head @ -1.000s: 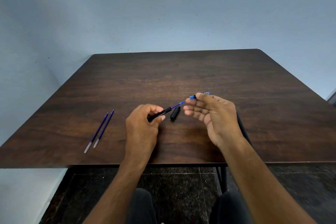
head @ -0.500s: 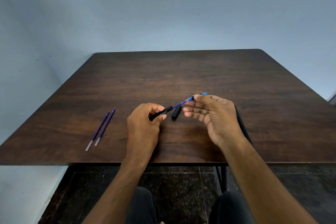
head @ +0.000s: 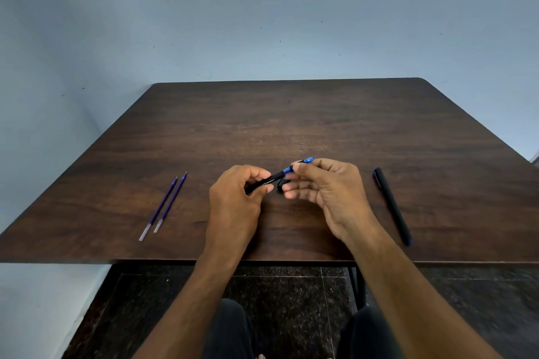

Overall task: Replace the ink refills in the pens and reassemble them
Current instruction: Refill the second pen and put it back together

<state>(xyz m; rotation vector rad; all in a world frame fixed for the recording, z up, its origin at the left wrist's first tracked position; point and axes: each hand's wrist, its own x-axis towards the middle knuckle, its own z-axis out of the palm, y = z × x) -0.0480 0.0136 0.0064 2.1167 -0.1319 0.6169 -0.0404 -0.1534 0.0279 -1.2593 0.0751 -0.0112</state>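
Dark wood-grain covers the desk (head: pixel 291 125), which stands against a pale blue wall (head: pixel 262 9) with black speckled floor tiles (head: pixel 291 315) below its near edge. Two loose blue ink refills (head: pixel 163 205) lie side by side on the left part, well apart from the hands, and a capped black pen (head: pixel 392 205) lies on the right part, near the right wrist. A small black pen cap (head: pixel 280 183) rests on the desk between the two hands, mostly hidden behind the right fingertips. Compared with a second ago, the stretch of bare blue refill between the barrel and the tip section has closed up (only a short blue band shows now), and the hands have drawn nearer each other. The left hand (head: pixel 236 198) curls knuckles-up, its grip pinching the black pen barrel (head: pixel 269 181) between thumb and forefinger. The right hand (head: pixel 329 189) is turned palm toward the left, thumb and forefinger pinching the blue tip section (head: pixel 302 163) at the barrel's far end, the other fingers loosely curled below.
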